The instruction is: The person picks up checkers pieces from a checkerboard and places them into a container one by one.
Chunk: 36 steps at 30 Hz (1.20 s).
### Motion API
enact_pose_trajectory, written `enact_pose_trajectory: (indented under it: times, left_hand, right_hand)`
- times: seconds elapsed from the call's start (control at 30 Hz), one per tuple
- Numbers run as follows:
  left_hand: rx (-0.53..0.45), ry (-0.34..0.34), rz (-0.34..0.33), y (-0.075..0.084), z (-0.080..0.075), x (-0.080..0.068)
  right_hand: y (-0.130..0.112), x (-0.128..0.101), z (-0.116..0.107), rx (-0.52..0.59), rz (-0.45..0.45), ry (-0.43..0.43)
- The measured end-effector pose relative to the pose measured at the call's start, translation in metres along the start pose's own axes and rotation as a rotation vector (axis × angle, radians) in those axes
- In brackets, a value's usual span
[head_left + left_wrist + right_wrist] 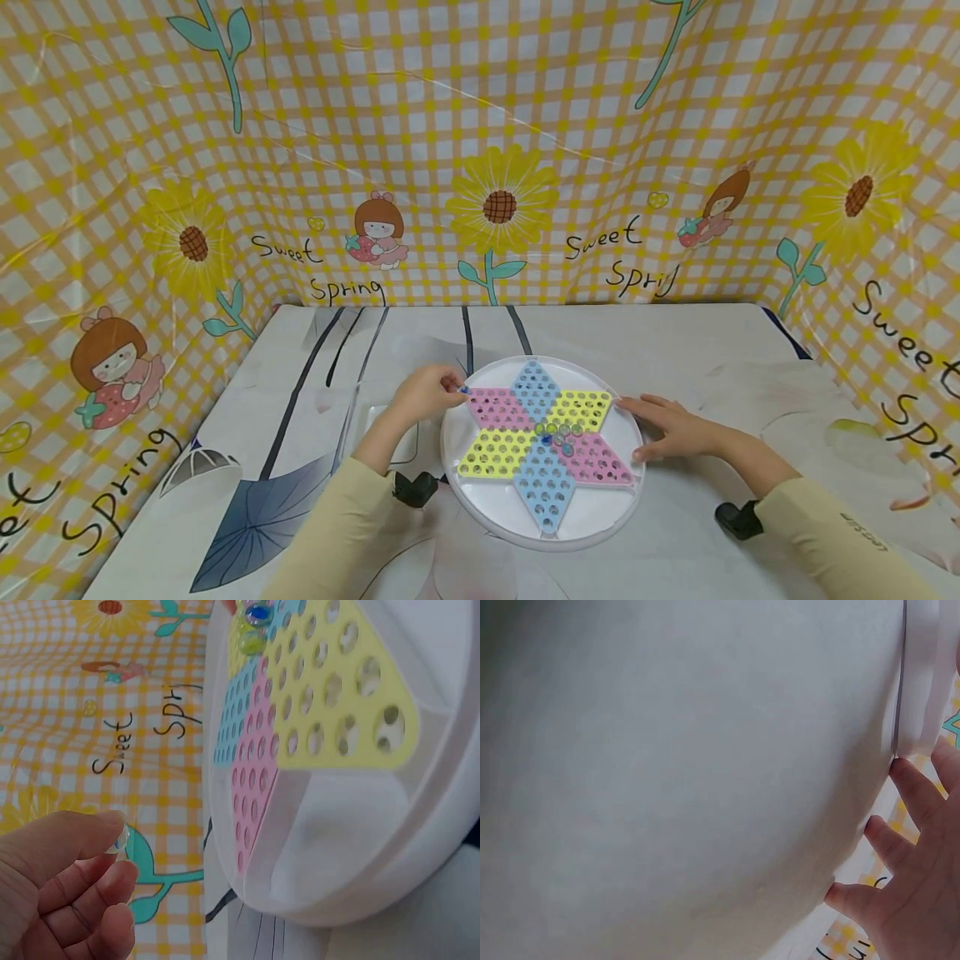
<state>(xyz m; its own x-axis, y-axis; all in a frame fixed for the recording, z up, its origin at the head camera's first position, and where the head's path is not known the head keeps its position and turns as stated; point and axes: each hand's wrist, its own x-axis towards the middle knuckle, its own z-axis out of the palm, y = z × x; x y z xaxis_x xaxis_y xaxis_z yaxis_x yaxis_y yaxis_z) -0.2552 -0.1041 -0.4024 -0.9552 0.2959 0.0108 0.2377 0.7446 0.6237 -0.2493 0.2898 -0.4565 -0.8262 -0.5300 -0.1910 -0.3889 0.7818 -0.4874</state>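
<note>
Between my left thumb and fingertips sits a small clear marble (120, 840), pinched at the tip of the left hand (423, 396) and just off the nine-to-ten o'clock rim of the round white board (622, 500). From that marble, the star of holes lies toward three o'clock: the pink point (491, 408) is the nearest field, touching distance from the pinch, with the top blue point (534, 387) beyond it at about one o'clock and the lower-left yellow point (491, 450) at about five. The left wrist view shows the marble held apart from the board, with the board's white rim trough between it and the first row of holes.

A small cluster of marbles (558, 432) already sits at the star's centre, farther along the same three o'clock line, so the left hand is clearly the nearer one to any hole on that side. I judge that the short reach runs straight across the pink point toward the centre.

My right hand (675, 427) lies at the board's three o'clock edge, fingers spread and flat against the rim, holding nothing; the right wrist view shows its fingertips touching the white wall. A clear shallow tray (371, 417) lies on the table (750, 367) under the left forearm, at the board's nine o'clock.
</note>
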Motion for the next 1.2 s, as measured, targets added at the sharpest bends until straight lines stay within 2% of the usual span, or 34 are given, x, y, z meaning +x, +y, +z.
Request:
enact_pose_trajectory:
  times: [0.3, 0.47, 0.97, 1.2]
  left_hand:
    - [-0.012, 0.061, -0.006, -0.016, -0.015, -0.003]
    - [-0.032, 0.056, -0.019, -0.022, -0.025, -0.007]
    - [-0.007, 0.057, -0.066, -0.047, -0.045, -0.017]
    - [-0.045, 0.062, -0.104, -0.056, -0.054, -0.024]
  right_hand:
    - [-0.003, -0.001, -0.002, 0.001, 0.023, -0.003]
    - [-0.003, 0.0, -0.001, 0.007, 0.024, -0.012]
    - [-0.003, -0.001, -0.001, 0.003, 0.005, 0.003]
    - [-0.001, 0.0, 0.0, -0.007, -0.003, 0.012]
